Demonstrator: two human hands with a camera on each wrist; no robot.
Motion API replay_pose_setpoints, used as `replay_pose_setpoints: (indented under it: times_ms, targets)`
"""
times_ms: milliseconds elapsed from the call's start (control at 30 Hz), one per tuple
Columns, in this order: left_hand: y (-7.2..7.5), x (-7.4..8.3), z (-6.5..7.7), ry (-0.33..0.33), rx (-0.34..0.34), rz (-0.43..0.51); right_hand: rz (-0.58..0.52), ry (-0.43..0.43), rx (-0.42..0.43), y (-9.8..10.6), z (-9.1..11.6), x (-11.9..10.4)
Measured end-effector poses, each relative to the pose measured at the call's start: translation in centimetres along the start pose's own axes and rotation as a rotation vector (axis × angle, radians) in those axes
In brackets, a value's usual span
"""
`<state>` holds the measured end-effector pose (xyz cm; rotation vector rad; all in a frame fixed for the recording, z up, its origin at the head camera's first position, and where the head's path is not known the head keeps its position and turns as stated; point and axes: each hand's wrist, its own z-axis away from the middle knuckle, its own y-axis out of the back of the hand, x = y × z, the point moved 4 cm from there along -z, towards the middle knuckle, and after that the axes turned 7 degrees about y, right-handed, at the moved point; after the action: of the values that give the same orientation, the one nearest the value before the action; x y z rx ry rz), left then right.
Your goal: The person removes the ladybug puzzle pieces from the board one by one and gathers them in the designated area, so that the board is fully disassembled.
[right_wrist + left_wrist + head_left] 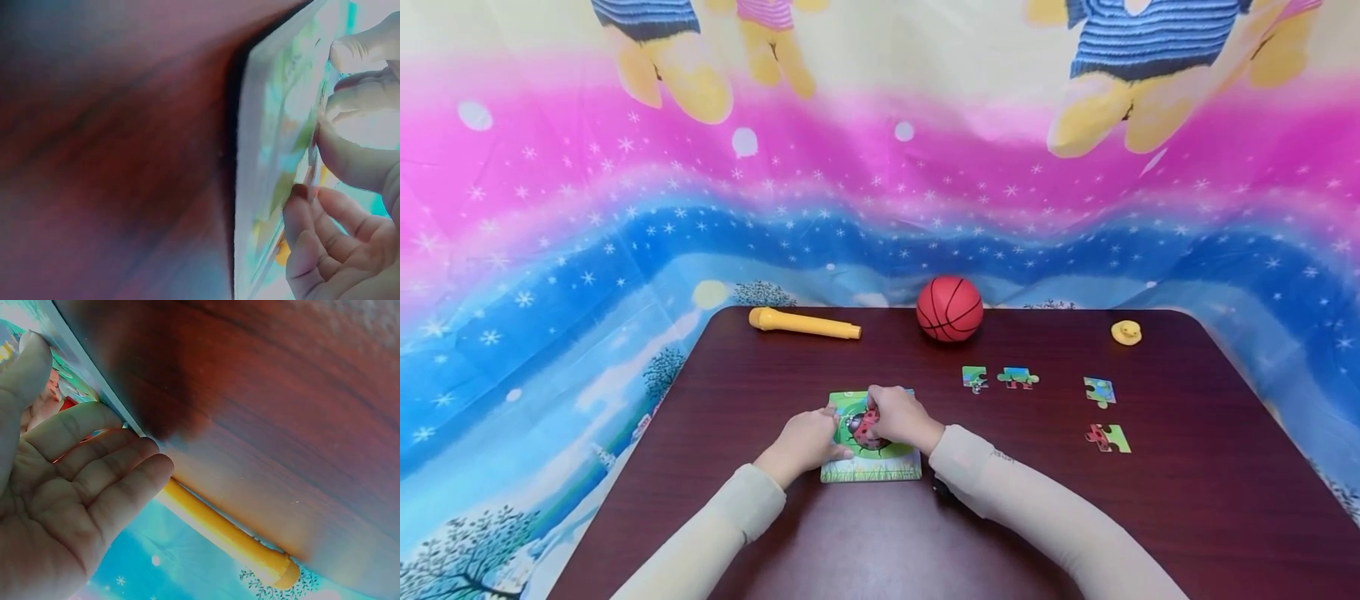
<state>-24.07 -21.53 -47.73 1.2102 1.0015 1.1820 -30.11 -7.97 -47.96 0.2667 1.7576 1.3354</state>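
Observation:
A ladybug jigsaw board (872,473) with a green picture lies on the table in front of the person. The left hand (803,442) rests against the board's left side, its thumb on the near part and its fingers fairly straight along the edge (103,381). Over the upper middle of the board, the right hand (904,419) pinches a thin puzzle piece (312,169) between thumb and fingers, low against the picture. The fingers cover part of the ladybug, so how the piece sits there is hidden.
To the right lie several loose puzzle pieces, among them a green one (974,377) and a red-and-green one (1108,438). Along the back edge are a yellow toy microphone (805,323), a red basketball (950,309) and a yellow rubber duck (1126,332). A printed curtain (880,183) hangs behind.

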Motion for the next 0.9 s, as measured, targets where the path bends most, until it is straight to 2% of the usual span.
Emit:
replay_pose_setpoints:
  times_ms: [133,333,500,700,900]
  targets:
    - [0.1,0.1,0.0,-0.006,0.001,-0.01,-0.038,-0.045,0.019,0.2,-0.5,0.3]
    - [0.3,0.1,0.1,0.0,0.008,-0.052,-0.043,-0.135,-0.05,-0.2,-1.1,0.5]
    - [0.2,0.1,0.0,0.001,0.007,-0.078,-0.065,-0.17,-0.071,-0.2,-1.4,0.5]
    - [-0.1,0.1,-0.1,0.005,-0.008,-0.082,-0.106,-0.166,-0.096,0.0,-1.3,0.4]
    - [0.1,0.0,0.0,0.009,-0.012,-0.081,-0.133,-0.067,-0.09,0.3,-1.0,-0.1]
